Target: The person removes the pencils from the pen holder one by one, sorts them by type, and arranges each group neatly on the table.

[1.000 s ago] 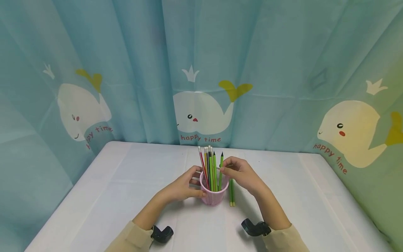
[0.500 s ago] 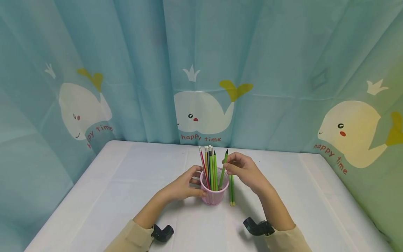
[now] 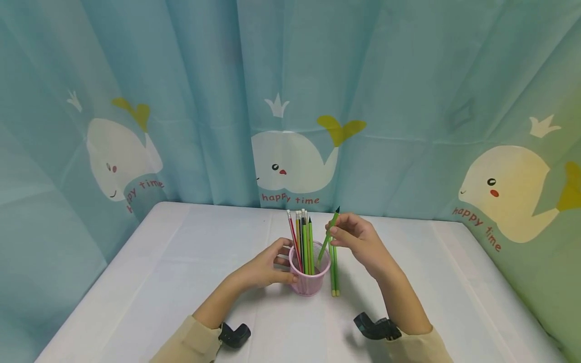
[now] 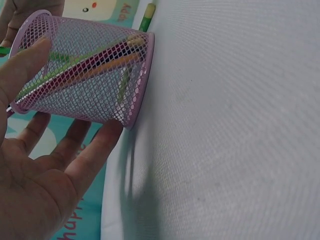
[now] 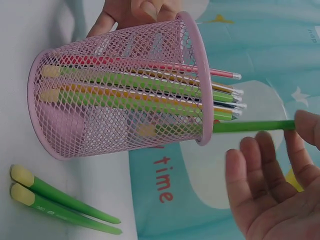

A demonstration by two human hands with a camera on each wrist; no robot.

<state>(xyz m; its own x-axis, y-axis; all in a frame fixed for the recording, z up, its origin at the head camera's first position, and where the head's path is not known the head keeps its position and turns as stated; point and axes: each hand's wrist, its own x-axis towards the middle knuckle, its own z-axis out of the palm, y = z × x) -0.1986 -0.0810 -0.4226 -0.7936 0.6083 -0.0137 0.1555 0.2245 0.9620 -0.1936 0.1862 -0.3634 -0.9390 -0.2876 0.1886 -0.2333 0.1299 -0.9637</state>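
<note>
Blue whale curtain [image 3: 399,75] at the back, white table [image 3: 204,242] in front of you, and pretty much everything's going on mid-table. Your right hand [image 3: 358,242] has a green pencil [image 5: 254,126] pinched up near its black point, thumb on one side, fingers on the other. So the long axis is the thing to watch imo: it slants, point up and out to your right, yellow end down inside the pink mesh cup [image 3: 307,288], clear of the base. From your pinch, the cup's mouth sits down and to the left. Can't tell whether the pencil touches the rim where it crosses. Your left hand [image 3: 260,267] is wrapped round the cup's left side, thumb in front, so it's no help with the pencil; the right is way closer. The rest of the bunch [image 3: 303,247] stands against the left side of the cup, which leaves room around your pencil. Two loose green pencils [image 5: 64,212] lie side by side on the table, just right of the cup.
</note>
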